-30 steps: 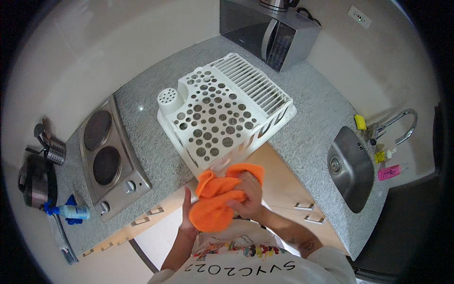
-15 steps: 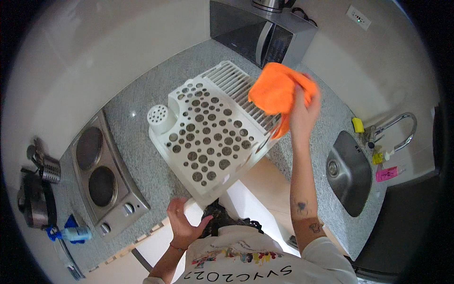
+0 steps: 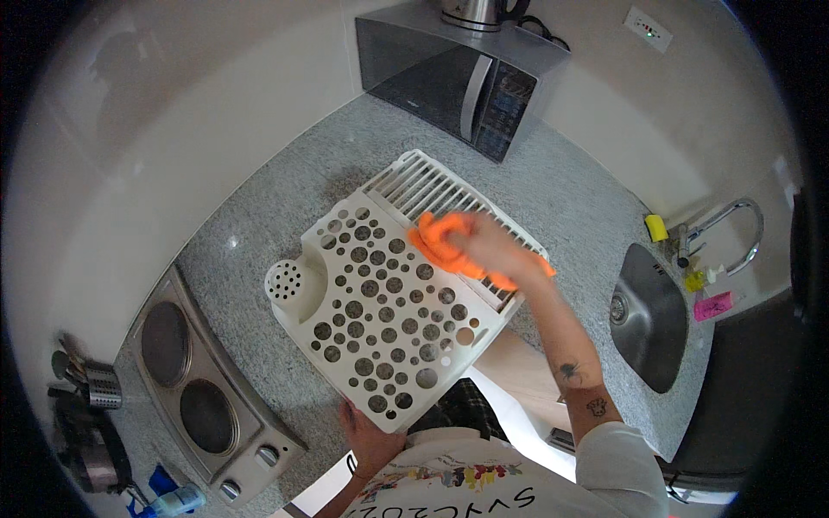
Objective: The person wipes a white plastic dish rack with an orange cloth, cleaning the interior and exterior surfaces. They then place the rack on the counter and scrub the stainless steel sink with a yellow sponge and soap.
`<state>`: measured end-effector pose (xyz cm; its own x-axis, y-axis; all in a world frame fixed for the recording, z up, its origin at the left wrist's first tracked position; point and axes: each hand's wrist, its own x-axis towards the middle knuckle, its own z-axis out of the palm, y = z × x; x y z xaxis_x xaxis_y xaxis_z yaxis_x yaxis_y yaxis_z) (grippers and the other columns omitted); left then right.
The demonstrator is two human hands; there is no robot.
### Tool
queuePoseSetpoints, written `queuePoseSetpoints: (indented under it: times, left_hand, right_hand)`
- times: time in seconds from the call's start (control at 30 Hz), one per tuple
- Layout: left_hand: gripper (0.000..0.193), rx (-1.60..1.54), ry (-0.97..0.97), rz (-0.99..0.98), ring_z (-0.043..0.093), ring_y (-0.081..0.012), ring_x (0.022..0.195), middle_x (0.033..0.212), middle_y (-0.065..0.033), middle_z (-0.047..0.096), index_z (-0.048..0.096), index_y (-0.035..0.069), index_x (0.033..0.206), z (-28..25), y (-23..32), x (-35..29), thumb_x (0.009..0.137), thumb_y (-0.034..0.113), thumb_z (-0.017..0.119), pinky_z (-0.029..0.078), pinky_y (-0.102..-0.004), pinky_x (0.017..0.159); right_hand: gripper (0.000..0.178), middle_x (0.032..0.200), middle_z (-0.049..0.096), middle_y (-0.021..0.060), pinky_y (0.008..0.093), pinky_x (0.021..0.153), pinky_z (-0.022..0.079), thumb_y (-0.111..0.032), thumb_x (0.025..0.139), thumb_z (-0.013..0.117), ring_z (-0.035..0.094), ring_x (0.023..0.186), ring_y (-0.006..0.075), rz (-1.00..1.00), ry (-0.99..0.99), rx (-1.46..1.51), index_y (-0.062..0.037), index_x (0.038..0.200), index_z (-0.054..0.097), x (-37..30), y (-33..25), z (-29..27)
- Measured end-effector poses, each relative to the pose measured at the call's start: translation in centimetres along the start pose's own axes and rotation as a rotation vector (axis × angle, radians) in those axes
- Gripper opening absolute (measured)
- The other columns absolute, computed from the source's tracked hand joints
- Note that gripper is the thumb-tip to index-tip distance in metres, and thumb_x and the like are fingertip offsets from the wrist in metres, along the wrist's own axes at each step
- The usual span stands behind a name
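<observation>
A white plastic dish rack (image 3: 462, 356), with a panel of round holes, a slatted far part and a small perforated cup (image 3: 287, 281) at its left side, is held tilted over the counter's front edge. My left hand (image 3: 373, 439) grips its near corner from below, the fingers partly hidden by the rack. Bunched in my right hand (image 3: 496, 246) is an orange cloth (image 3: 439, 245), pressed against the rack where the holed panel meets the slats. The right hand is slightly blurred by motion.
A two-plate stove (image 3: 207, 414) lies to the left, beside a pot (image 3: 91, 449) and a perforated metal utensil holder (image 3: 104, 386). At the back stands a microwave (image 3: 432, 82) with a kettle (image 3: 471, 13) on top. On the right is a sink (image 3: 652, 337) with a tap and a yellow sponge (image 3: 656, 228).
My right hand has brought the cloth down and left onto the rack. My left hand, open before near the rack's corner, now grips it. The rack appears lower in view.
</observation>
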<state>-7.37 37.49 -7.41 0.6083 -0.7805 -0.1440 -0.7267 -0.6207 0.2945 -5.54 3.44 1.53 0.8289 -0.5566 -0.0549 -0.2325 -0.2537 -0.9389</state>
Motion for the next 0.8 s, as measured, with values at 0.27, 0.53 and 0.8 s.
queuePoseSetpoints:
  times: [0.27,0.53,0.8]
  left_hand:
    - [0.051,0.047,0.085,-0.079,0.034,-0.0267,0.125,0.126,-0.0012,0.049,0.051,0.025,0.122,2.2,-0.1,-0.2,0.074,0.042,0.056,0.015,-0.0502,0.103]
    - [0.053,0.063,0.135,-0.177,0.039,-0.0254,0.118,0.123,-0.0044,0.050,0.049,0.016,0.122,2.1,-0.9,-1.3,0.075,0.038,0.059,0.022,-0.0453,0.099]
    - [0.055,0.088,0.139,-0.226,0.044,-0.0242,0.111,0.120,-0.0076,0.051,0.047,0.008,0.122,1.2,0.0,0.0,0.076,0.034,0.063,0.030,-0.0404,0.094]
  right_hand:
    - [0.030,0.099,0.054,0.0168,0.0404,0.082,0.046,-0.016,0.081,0.052,0.058,0.087,0.0287,-0.416,-0.154,-0.896,0.0021,0.105,0.056,6.7,1.6,1.5]
    - [0.026,0.110,0.057,0.0161,0.0332,0.084,0.046,-0.011,0.081,0.051,0.057,0.101,0.0235,-0.126,-0.037,-0.020,-0.0028,0.104,0.059,3.8,-0.8,-14.9]
    - [0.038,0.109,0.052,0.0252,0.0416,0.093,0.038,-0.027,0.086,0.047,0.051,0.104,0.0378,-0.257,0.037,-0.219,0.0013,0.112,0.051,11.8,15.8,-5.4]
